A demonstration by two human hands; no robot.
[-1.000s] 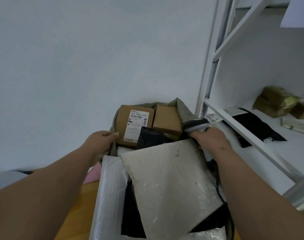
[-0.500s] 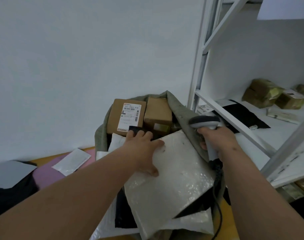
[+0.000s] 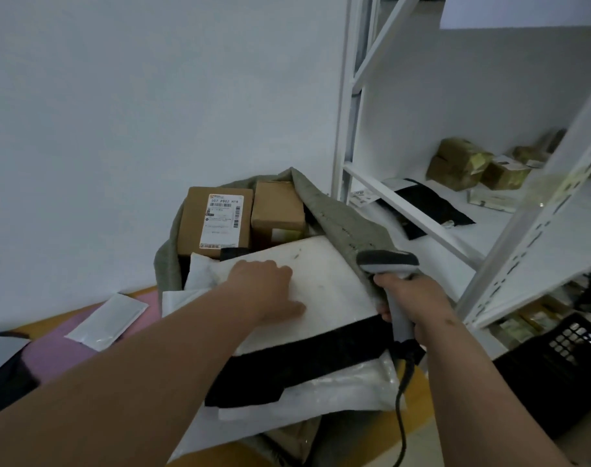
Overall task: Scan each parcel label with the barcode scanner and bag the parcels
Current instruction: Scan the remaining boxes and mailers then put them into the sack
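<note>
Since half a second ago the left hand [image 3: 270, 291] has slid further onto the white mailer [image 3: 324, 281], which now lies flatter across the mouth of the grey-green sack [image 3: 334, 217]; the right hand [image 3: 418, 301] has drawn back a little with the scanner.

Landmark: the sack.

Nearest, at the sack's front lip: a clear-white poly parcel [image 3: 327, 392] under a black poly parcel [image 3: 307, 362], both overhanging the opening. On top of these, the white mailer. Left hand rests on it palm down, fingers spread and fairly straight, pressing, not gripping. No label visible on its upper face.

Right of the sack's mouth: right hand wrapped round the handle of the barcode scanner [image 3: 390, 264], head pointing toward the sack, cable [image 3: 403, 396] trailing down.

Judgement: step in hand is bagging this mailer. To do it well, push it down flat past the lip and tuck the overhanging poly parcels in with it, keeping the cable outside the opening.

Back of the sack: a labelled carton [image 3: 216, 219] standing upright, barcode facing out, with a plain carton [image 3: 277, 207] touching its right side.

Left of the sack, on a pink sheet [image 3: 55, 352]: one small white packet [image 3: 107, 320], not yet bagged.

Right of and beyond the sack: white shelving [image 3: 408, 210] holding a black bag [image 3: 428, 205] and several taped brown parcels [image 3: 462, 163].
</note>
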